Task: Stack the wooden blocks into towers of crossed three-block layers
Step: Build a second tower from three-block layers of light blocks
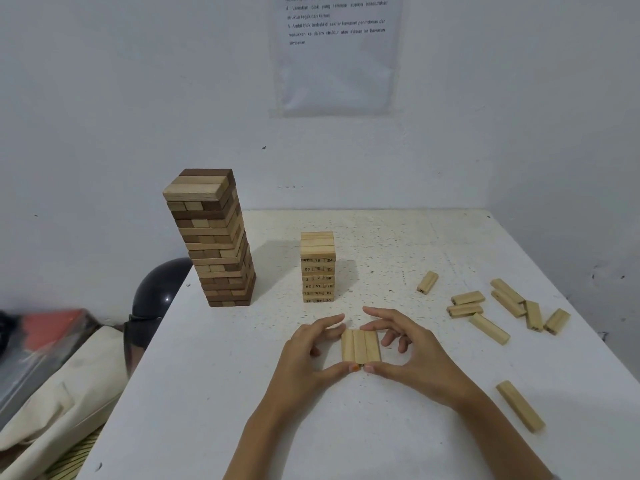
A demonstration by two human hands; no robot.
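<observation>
Both hands frame a three-block layer [361, 346] lying flat on the table [242, 410], in front of the numbered tower [318, 268]. The left hand [311, 351] has its thumb on the near ends and its fingers curved round the far left corner. The right hand [415, 351] mirrors it, thumb on the near ends and fingers over the far right edge. So both hands pinch the layer end to end. How hard they press cannot be told.

Step in hand, as judged: squaring three blocks into one layer, to go on the numbered tower.

To do it well:
- Squeeze the long sides together so no gaps remain, and push the ends flush with the thumbs.
- Lift the layer as one unit, level, with side pressure so the middle block does not drop out.
- The tower's top blocks run left to right, and this layer runs away from the person. It already crosses them, so no turn looks needed.
- Set it down straight from above and release gently, with no sideways nudge.

The loose blocks [502, 306] lie well apart on the right, with one single [520, 406] nearer the person. The tall tower [211, 237] of mixed brown blocks stands far left, leaning slightly, so arms should keep away from it.
</observation>
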